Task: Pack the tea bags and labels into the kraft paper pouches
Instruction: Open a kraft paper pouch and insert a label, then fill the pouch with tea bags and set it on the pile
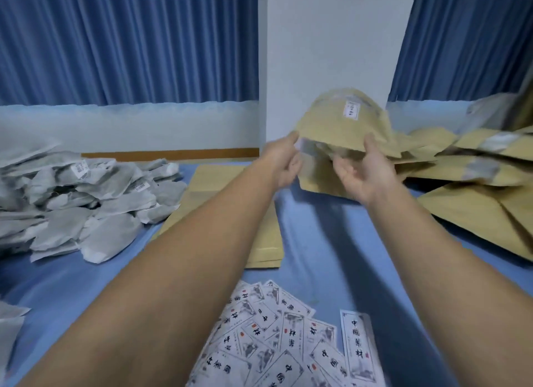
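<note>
A filled kraft pouch (343, 121) with a small white sticker is raised above the bed, blurred by motion. My left hand (284, 161) pinches its lower left corner between thumb and curled fingers. My right hand (363, 173) is under its lower right edge, palm up, with fingers loosely spread and the thumb touching the edge. Grey tea bags (86, 202) lie heaped at the left. Printed labels (288, 337) are spread at the bottom centre. A flat stack of empty kraft pouches (227, 202) lies under my left forearm.
Several filled kraft pouches (467, 167) are piled at the right on the blue sheet (331, 242). A white pillar (326, 55) and blue curtains (129, 40) stand behind. More tea bags (11, 329) show at the lower left edge.
</note>
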A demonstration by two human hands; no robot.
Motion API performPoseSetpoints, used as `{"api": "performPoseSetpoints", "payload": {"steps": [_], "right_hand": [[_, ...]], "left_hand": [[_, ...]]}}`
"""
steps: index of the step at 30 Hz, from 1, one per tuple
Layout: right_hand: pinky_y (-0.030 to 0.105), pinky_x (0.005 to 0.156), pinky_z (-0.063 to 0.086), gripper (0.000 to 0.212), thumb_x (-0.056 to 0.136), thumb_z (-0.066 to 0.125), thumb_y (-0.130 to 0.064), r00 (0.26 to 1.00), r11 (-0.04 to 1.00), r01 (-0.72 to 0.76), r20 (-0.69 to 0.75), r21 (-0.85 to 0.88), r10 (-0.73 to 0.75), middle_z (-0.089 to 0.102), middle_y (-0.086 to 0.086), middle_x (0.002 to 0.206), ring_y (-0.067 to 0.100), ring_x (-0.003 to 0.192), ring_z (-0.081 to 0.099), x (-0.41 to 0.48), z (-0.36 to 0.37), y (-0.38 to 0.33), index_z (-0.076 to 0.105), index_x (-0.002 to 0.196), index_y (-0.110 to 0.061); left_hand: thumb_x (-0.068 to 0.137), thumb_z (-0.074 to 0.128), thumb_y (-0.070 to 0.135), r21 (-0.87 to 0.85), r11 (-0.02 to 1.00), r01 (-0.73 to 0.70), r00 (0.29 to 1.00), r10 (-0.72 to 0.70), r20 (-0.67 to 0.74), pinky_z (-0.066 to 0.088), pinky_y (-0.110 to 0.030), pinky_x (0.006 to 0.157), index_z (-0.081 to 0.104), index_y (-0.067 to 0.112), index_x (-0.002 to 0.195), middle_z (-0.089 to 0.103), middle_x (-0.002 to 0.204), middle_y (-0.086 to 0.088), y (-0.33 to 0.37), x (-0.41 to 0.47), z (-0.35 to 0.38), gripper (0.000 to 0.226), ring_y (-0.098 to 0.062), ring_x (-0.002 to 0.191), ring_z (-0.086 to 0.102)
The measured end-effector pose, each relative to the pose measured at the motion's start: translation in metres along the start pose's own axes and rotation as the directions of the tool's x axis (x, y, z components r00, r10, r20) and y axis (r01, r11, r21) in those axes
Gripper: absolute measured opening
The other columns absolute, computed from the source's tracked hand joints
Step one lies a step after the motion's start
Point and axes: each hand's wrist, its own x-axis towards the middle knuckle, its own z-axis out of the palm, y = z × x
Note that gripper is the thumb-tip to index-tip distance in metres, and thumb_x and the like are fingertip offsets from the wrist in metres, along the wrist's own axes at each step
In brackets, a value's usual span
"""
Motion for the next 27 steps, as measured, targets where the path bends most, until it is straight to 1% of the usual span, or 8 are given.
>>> {"api": "performPoseSetpoints", "payload": {"steps": [2, 5, 7, 9, 12, 17, 23, 27], "right_hand": [[0.020, 0.067, 0.047, 0.034, 0.103, 0.053, -0.020, 0.999, 0.930, 0.042, 0.010, -0.365, -0.041, 0.062, 0.012, 0.102, 0.012, 0.078, 0.061, 0.016, -0.004, 0.018, 0.056, 0.131, -0.003], [0.031, 0.062, 0.030, 0.014, 0.093, 0.046, -0.002, 0.973, 0.549, 0.225, 0.158, -0.805, -0.167, 0.041, 0.012, 0.075, 0.019, 0.066, 0.037, 0.008, -0.012, 0.067, 0.057, 0.088, -0.008], [0.036, 0.065, 0.037, 0.021, 0.094, 0.044, -0.004, 0.950, 0.391, 0.308, 0.300, -0.867, -0.082, 0.055, 0.013, 0.076, 0.023, 0.071, 0.045, -0.009, -0.016, 0.100, 0.060, 0.082, -0.004], [0.031, 0.083, 0.047, 0.032, 0.099, 0.045, -0.008, 0.909, 0.206, 0.409, 0.417, -0.889, -0.002, 0.074, 0.004, 0.104, 0.020, 0.095, 0.062, -0.028, -0.021, 0.127, 0.075, 0.108, -0.016], [0.029, 0.094, 0.045, 0.030, 0.101, 0.046, -0.011, 0.810, -0.065, 0.580, 0.566, -0.812, 0.155, 0.070, 0.007, 0.122, 0.027, 0.114, 0.061, -0.047, -0.027, 0.156, 0.070, 0.119, -0.014], [0.037, 0.095, 0.038, 0.023, 0.102, 0.038, -0.006, 0.705, -0.369, 0.701, 0.671, -0.611, 0.228, 0.058, 0.013, 0.120, 0.031, 0.116, 0.052, -0.060, -0.035, 0.173, 0.058, 0.113, -0.003], [0.036, 0.113, 0.032, 0.037, 0.102, 0.047, -0.029, 0.631, -0.437, 0.761, 0.703, -0.479, 0.327, 0.044, 0.003, 0.150, 0.025, 0.138, 0.040, -0.081, -0.037, 0.181, 0.050, 0.135, -0.012], [0.033, 0.122, 0.007, 0.074, 0.097, 0.047, -0.062, 0.590, -0.349, 0.807, 0.671, -0.476, 0.449, 0.016, -0.007, 0.167, 0.008, 0.153, 0.009, -0.093, -0.045, 0.182, 0.030, 0.156, -0.021]], "left_hand": [[0.102, 0.047, 0.023, 0.475, 0.880, -0.030, 0.996, 0.065, -0.058, 0.041, -0.031, 0.068, 0.054, 0.013, 0.098, 0.046, 0.085, -0.007, -0.011, 0.022, 0.005, 0.013, -0.021, 0.078, 0.048], [0.096, 0.045, 0.016, 0.930, 0.328, -0.164, 0.969, 0.232, 0.089, 0.044, -0.036, 0.081, 0.056, 0.007, 0.106, 0.058, 0.108, -0.015, -0.038, 0.021, -0.020, 0.017, -0.033, 0.108, 0.057], [0.095, 0.044, 0.018, 0.975, 0.155, -0.158, 0.970, 0.208, 0.125, 0.048, -0.038, 0.089, 0.058, 0.008, 0.115, 0.062, 0.122, -0.017, -0.051, 0.011, -0.050, 0.026, -0.035, 0.117, 0.058], [0.096, 0.043, 0.022, 0.990, 0.009, -0.143, 0.972, 0.190, 0.139, 0.051, -0.041, 0.090, 0.063, 0.014, 0.114, 0.067, 0.120, -0.015, -0.063, -0.001, -0.087, 0.028, -0.035, 0.111, 0.062], [0.101, 0.037, 0.036, 0.970, -0.172, -0.169, 0.969, 0.151, 0.196, 0.045, -0.046, 0.095, 0.059, 0.020, 0.111, 0.064, 0.121, -0.007, -0.075, -0.027, -0.142, 0.029, -0.030, 0.114, 0.057], [0.087, 0.027, 0.083, 0.865, -0.344, -0.364, 0.928, -0.058, 0.368, 0.013, -0.049, 0.121, 0.007, 0.026, 0.157, 0.012, 0.163, -0.002, -0.076, -0.068, -0.222, 0.093, -0.019, 0.150, 0.012], [0.098, 0.025, 0.067, 0.683, -0.498, -0.535, 0.767, 0.054, 0.640, 0.039, -0.030, 0.100, 0.036, 0.013, 0.147, 0.042, 0.139, -0.009, -0.057, -0.097, -0.266, 0.074, -0.023, 0.118, 0.049], [0.103, 0.027, 0.058, 0.680, -0.565, -0.467, 0.812, 0.030, 0.583, 0.047, -0.034, 0.089, 0.039, 0.014, 0.142, 0.045, 0.129, -0.006, -0.058, -0.103, -0.263, 0.060, -0.021, 0.110, 0.053]]}}
